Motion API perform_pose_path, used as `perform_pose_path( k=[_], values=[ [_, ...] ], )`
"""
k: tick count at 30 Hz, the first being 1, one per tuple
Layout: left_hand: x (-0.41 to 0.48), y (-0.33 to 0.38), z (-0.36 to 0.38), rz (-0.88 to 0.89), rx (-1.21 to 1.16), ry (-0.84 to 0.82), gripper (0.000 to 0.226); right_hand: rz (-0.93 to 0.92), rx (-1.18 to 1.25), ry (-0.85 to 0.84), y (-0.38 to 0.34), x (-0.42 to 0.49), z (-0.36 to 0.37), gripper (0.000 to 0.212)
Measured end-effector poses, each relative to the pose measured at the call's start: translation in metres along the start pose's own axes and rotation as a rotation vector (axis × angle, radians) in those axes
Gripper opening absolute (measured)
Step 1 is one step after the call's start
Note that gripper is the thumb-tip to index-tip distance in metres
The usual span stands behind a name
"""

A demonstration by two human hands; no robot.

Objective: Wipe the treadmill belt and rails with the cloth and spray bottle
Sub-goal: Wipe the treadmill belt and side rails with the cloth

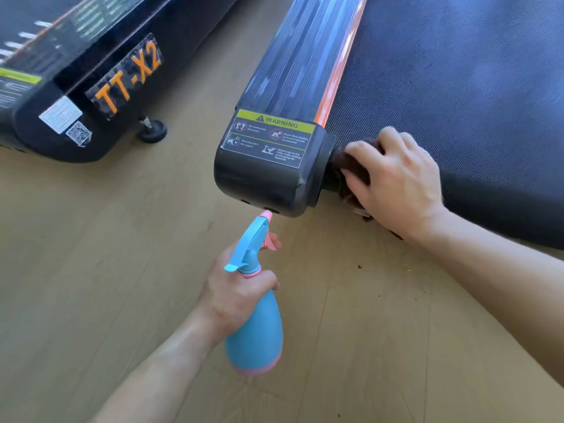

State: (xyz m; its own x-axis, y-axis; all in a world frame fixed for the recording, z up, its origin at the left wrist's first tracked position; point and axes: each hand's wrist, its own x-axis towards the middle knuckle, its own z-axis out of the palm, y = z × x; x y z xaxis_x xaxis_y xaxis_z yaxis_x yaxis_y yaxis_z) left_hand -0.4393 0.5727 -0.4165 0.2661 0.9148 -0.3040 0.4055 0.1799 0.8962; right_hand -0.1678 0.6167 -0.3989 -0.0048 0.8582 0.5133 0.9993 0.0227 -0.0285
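cloth point(351, 175) mostly hidden under right hand point(396, 181).

One wide-angle camera, worn on the head, is looking forward and steeply down over the person's own arms, close to both hands. The left hand point(232, 294) gripping the spray bottle point(254, 334) is sitting nearest the lens, low and central. Just beyond that grip the rail point(293, 71) end is lying, and to its right, farther out, the right hand point(396, 181) is holding the cloth point(346, 166) against the belt point(457, 71).
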Motion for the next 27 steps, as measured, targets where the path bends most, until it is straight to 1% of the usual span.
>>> perform_pose_path(
  k=[3, 5, 7, 11, 13, 16, 17, 18, 20, 23, 25, 27],
  values=[
    [0.002, 0.002, 0.004, 0.022, 0.01, -0.005, 0.051, 0.225, 0.089, -0.084, -0.01, 0.028, 0.003, 0.031],
    [0.003, 0.002, 0.005, 0.023, 0.009, -0.009, 0.048, 0.232, 0.099, -0.066, -0.01, 0.029, 0.006, 0.031],
    [0.003, 0.002, 0.005, 0.026, 0.006, -0.015, 0.047, 0.148, 0.092, -0.019, -0.008, 0.011, 0.005, 0.027],
    [0.001, 0.0, 0.002, 0.038, 0.022, -0.027, 0.051, -0.13, -0.027, 0.033, 0.003, -0.018, 0.008, 0.022],
    [0.001, -0.001, 0.0, 0.033, 0.03, -0.026, 0.049, -0.152, -0.044, 0.058, 0.003, -0.005, 0.011, 0.023],
    [0.003, -0.001, 0.0, 0.026, 0.025, -0.015, 0.047, -0.065, -0.02, 0.091, -0.007, 0.003, 0.015, 0.023],
    [0.003, 0.001, 0.0, 0.028, 0.023, -0.013, 0.046, -0.07, -0.02, 0.1, -0.009, -0.003, 0.016, 0.022],
    [0.005, 0.003, 0.001, 0.032, 0.023, -0.01, 0.047, -0.109, -0.037, 0.109, -0.007, -0.013, 0.018, 0.02],
    [0.007, 0.006, 0.001, 0.048, 0.022, -0.006, 0.047, -0.254, -0.113, 0.129, 0.005, -0.036, 0.021, 0.018],
    [0.008, 0.008, 0.001, 0.059, 0.015, -0.016, 0.047, -0.467, -0.202, 0.157, 0.02, -0.045, 0.023, 0.025],
    [0.007, 0.007, 0.003, 0.033, 0.004, -0.011, 0.049, -0.521, -0.212, 0.169, 0.017, -0.034, 0.028, 0.027],
    [0.007, 0.006, 0.005, -0.009, -0.003, 0.005, 0.049, -0.512, -0.197, 0.201, 0.004, -0.023, 0.033, 0.025]
  ],
)
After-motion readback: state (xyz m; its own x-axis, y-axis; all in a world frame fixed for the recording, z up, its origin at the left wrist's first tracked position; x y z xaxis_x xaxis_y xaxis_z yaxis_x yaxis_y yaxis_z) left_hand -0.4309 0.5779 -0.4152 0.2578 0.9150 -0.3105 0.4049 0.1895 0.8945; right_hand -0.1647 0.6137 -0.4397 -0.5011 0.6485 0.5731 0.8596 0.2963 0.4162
